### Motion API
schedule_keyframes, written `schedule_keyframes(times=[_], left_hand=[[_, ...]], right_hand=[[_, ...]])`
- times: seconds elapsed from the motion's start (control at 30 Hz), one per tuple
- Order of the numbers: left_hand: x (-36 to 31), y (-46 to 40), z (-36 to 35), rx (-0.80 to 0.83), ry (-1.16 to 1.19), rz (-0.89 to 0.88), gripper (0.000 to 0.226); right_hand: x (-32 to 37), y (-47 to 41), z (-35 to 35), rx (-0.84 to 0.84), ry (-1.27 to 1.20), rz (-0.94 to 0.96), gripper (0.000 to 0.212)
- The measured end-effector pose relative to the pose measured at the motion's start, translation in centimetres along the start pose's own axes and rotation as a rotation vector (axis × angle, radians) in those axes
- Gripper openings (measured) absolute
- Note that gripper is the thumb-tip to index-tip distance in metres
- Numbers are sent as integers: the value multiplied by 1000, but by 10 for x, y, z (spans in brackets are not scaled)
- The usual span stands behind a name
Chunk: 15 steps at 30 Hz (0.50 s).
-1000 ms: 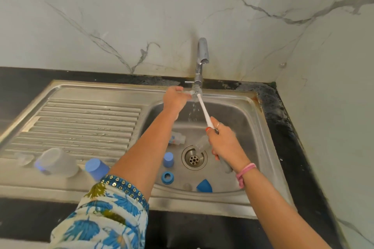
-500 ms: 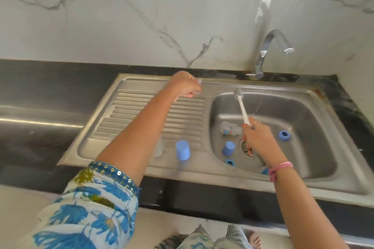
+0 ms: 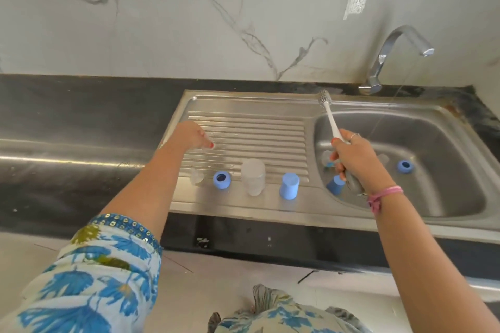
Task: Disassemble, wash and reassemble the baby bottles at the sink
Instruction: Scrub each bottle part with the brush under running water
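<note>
a: what's on the counter?

b: steel sink (image 3: 270,213) set in a dark counter (image 3: 81,105), marble wall (image 3: 189,21) behind; ribbed drainboard (image 3: 243,132) on the left, basin (image 3: 438,149) on the right; tap (image 3: 389,54) at the back right, a thin stream of water falling from it into the basin

a: hands?

b: left hand (image 3: 193,136) held over the left edge of the drainboard, fingers curled; whether it holds anything, cannot tell; right hand (image 3: 354,159) over the basin's left side, fingers wrapped round the handle of a bottle brush (image 3: 331,120); brush slants up and back, bristle head over the sink's back rim

a: bottle parts?

b: four in a row on the front of the drainboard; clear bottle (image 3: 253,177) upright, blue cap (image 3: 289,186) just right of it, blue ring (image 3: 221,180) left of it, clear teat (image 3: 197,176) furthest left; in the basin another blue cap (image 3: 335,184) under the right hand, a second blue ring (image 3: 405,166) well to the right; some clear pieces behind the hand, too hidden to identify
</note>
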State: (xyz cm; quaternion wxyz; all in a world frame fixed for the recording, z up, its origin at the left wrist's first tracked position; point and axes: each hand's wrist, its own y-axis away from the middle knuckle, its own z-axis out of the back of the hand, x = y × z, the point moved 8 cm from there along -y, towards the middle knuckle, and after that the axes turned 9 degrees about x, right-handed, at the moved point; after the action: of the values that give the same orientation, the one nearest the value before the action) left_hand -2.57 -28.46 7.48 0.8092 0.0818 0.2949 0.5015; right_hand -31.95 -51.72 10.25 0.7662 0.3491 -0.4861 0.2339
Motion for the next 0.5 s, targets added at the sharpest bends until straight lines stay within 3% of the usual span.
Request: schedule_keyframes(times=[0.5], left_hand=[[33,-27,-35,37,-146,79,36]], right_hand=[[-9,-12,-11,35,11,-43,30]])
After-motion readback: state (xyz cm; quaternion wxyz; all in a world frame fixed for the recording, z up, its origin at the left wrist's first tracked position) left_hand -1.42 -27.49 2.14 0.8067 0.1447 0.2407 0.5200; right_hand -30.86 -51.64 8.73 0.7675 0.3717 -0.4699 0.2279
